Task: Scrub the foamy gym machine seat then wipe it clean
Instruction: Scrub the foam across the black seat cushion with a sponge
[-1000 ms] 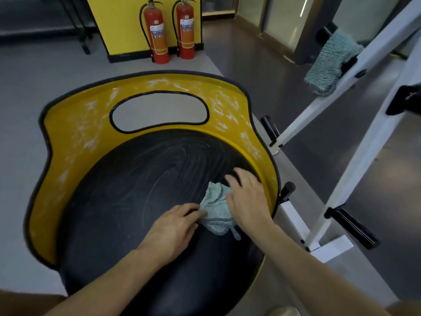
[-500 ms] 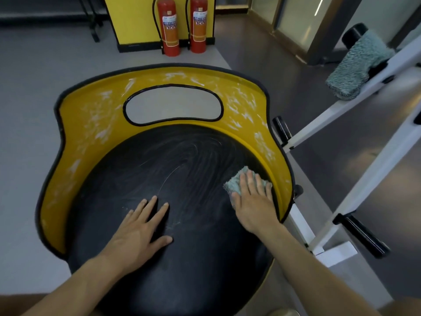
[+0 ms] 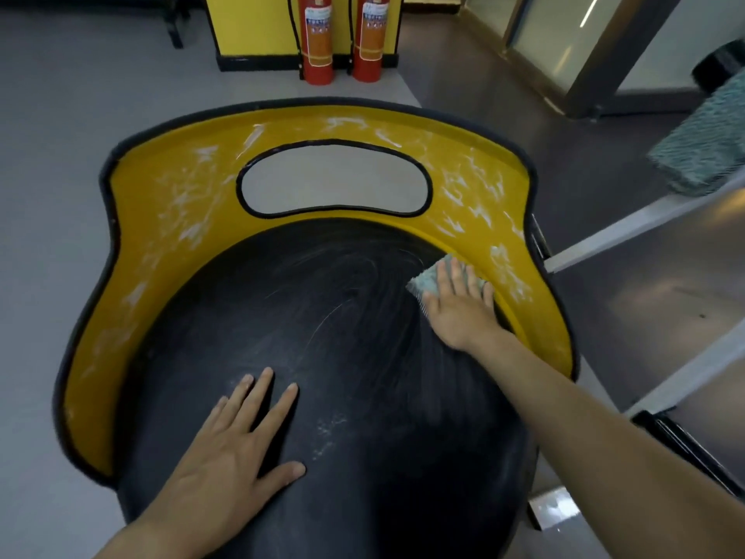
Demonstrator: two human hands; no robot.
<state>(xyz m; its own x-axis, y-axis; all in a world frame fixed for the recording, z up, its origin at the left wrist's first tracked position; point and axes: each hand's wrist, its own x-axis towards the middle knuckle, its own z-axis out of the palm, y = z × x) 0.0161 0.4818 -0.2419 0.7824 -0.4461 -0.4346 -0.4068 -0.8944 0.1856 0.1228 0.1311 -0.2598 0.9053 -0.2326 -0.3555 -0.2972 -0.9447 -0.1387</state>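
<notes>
The gym seat has a black cushion [image 3: 342, 316] with faint foam swirls and a yellow shell [image 3: 161, 219] streaked with white foam. My right hand [image 3: 459, 304] lies flat with straight fingers on a small pale green cloth [image 3: 427, 281], pressing it onto the cushion's far right edge, next to the yellow shell. Most of the cloth is hidden under the fingers. My left hand [image 3: 234, 449] rests flat on the cushion's near left part, fingers spread, holding nothing.
Two red fire extinguishers [image 3: 318, 38] stand on the floor beyond the seat by a yellow panel. White machine frame bars [image 3: 629, 227] run along the right side. A second green cloth [image 3: 705, 151] hangs over the frame at the upper right.
My right hand has slid the cloth from the cushion's near middle up to its far right edge. My left hand let go of the cloth and now lies flat on the cushion.
</notes>
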